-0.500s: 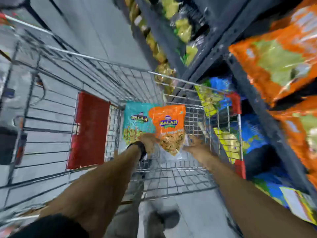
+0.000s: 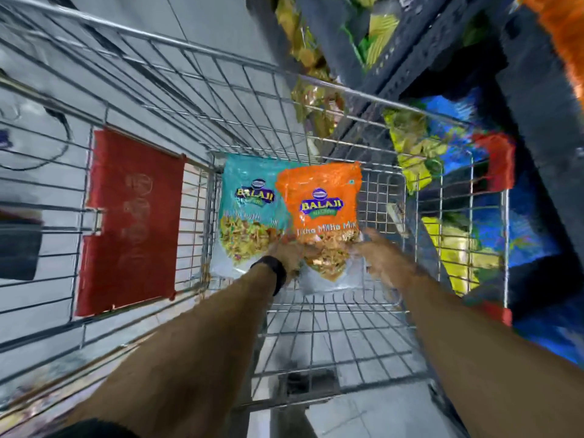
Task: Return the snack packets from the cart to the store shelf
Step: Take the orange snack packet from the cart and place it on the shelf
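Two snack packets lie in the wire cart, down on its mesh floor toward the left wall of the basket. The orange packet overlaps the right edge of the teal packet; both face up with a "BALAJI" logo readable, and the orange one also shows the words "Tikha Mitha Mix". Their clear lower windows show the snack mix inside. Both bare forearms reach down into the basket from the near edge. The left hand, with a dark band on its wrist, sits on the lower part of the packets right where the two overlap, its fingers touching the orange packet's bottom left corner; whether it is pinching that packet or only resting on it cannot be told through the blur. The right hand is at the orange packet's lower right corner, fingers spread and apparently touching its edge, but motion blur hides whether they have closed on it. The packet lies flat between the two hands. A red plastic flap hangs against the cart's left wire wall, outside the packets. Beyond the cart's right rim stands the dark store shelf, stocked with blue and yellow packets low down, green and yellow ones further along, and an orange bag at the top right corner. Grey floor tiles show through the mesh and beyond the cart's far rim.
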Demonstrator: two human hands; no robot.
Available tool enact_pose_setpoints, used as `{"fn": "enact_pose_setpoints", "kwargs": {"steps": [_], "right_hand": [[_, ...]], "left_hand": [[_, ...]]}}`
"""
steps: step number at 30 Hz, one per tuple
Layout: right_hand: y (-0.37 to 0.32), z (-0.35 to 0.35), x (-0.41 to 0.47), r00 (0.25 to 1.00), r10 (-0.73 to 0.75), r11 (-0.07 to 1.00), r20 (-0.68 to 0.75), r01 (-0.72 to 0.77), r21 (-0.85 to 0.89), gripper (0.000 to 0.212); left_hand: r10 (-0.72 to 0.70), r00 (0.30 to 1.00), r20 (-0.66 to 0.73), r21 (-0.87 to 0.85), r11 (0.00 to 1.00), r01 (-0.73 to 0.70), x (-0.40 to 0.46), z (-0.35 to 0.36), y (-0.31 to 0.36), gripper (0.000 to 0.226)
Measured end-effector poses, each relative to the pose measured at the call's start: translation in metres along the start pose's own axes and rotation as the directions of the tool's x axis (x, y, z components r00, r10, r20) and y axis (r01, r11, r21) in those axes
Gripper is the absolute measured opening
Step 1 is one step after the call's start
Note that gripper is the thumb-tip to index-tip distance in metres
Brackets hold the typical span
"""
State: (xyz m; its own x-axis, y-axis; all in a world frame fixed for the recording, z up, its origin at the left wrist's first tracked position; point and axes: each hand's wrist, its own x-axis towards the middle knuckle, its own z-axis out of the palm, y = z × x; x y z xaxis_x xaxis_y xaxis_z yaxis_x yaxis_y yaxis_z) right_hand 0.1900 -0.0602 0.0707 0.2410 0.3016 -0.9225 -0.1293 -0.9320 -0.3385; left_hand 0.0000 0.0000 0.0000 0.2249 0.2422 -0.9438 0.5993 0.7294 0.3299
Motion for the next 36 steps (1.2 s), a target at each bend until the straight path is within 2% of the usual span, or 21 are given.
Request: {"fn": "enact_pose_setpoints", "kwargs": {"steps": [2, 5, 7, 9, 10, 13, 16, 18, 21, 26, 31, 34, 36], "right_hand": [[-0.001, 0.000, -0.005, 1.000, 0.019, 1.000, 0.007, -0.019, 0.004, 0.050], [0.001, 0.001, -0.025, 1.000, 0.014, 1.000, 0.002, -0.014, 0.019, 0.070], [-0.003, 0.002, -0.049, 1.000, -0.002, 0.998, 0.003, 0.002, 0.069, 0.067], [-0.010, 0.001, -0.078, 0.999, -0.045, 0.990, -0.020, 0.048, 0.131, 0.051], [-0.014, 0.001, -0.095, 0.997, -0.074, 0.984, -0.033, 0.078, 0.158, 0.050], [-0.024, -0.004, -0.154, 0.970, -0.221, 0.958, -0.099, 0.235, 0.164, 0.060], [-0.027, -0.014, -0.221, 0.894, -0.396, 0.891, -0.210, 0.430, 0.148, 0.048], [-0.027, -0.023, -0.271, 0.837, -0.483, 0.834, -0.259, 0.530, 0.156, 0.050], [-0.020, -0.046, -0.353, 0.718, -0.615, 0.705, -0.325, 0.686, 0.180, 0.052], [0.000, -0.105, -0.497, 0.442, -0.722, 0.452, -0.533, 0.884, 0.121, 0.050], [0.048, -0.175, -0.616, 0.159, -0.671, 0.281, -0.724, 0.958, -0.050, 0.049], [0.087, -0.215, -0.663, 0.013, -0.575, 0.224, -0.818, 0.964, -0.142, 0.045], [0.117, -0.240, -0.685, -0.050, -0.519, 0.228, -0.853, 0.954, -0.194, 0.044]], "left_hand": [[-0.036, 0.998, 0.045, -0.179, 0.983, 0.043, -0.012, -0.001, 0.004, 0.017], [-0.011, 0.994, 0.110, -0.195, 0.980, 0.033, -0.036, -0.004, 0.009, 0.039], [0.025, 0.992, 0.124, -0.202, 0.979, 0.000, -0.059, -0.009, 0.015, 0.042], [0.092, 0.990, 0.102, -0.171, 0.982, -0.074, -0.088, -0.015, 0.027, 0.047], [0.119, 0.988, 0.093, -0.149, 0.983, -0.105, -0.106, -0.016, 0.034, 0.049], [0.237, 0.969, 0.072, -0.126, 0.966, -0.227, -0.166, -0.019, 0.053, 0.042], [0.408, 0.910, 0.069, -0.134, 0.908, -0.397, -0.233, -0.012, 0.067, 0.044], [0.545, 0.837, 0.049, -0.132, 0.834, -0.535, -0.285, -0.003, 0.076, 0.043], [0.722, 0.686, 0.086, -0.132, 0.691, -0.711, -0.368, 0.017, 0.090, 0.036], [0.896, 0.399, 0.197, -0.122, 0.426, -0.897, -0.507, 0.076, 0.127, 0.048], [0.900, 0.122, 0.418, -0.156, 0.204, -0.967, -0.607, 0.167, 0.164, 0.057], [0.852, 0.004, 0.523, -0.185, 0.118, -0.976, -0.644, 0.236, 0.180, 0.052], [0.817, -0.056, 0.573, -0.207, 0.078, -0.975, -0.663, 0.284, 0.185, 0.050]]}}
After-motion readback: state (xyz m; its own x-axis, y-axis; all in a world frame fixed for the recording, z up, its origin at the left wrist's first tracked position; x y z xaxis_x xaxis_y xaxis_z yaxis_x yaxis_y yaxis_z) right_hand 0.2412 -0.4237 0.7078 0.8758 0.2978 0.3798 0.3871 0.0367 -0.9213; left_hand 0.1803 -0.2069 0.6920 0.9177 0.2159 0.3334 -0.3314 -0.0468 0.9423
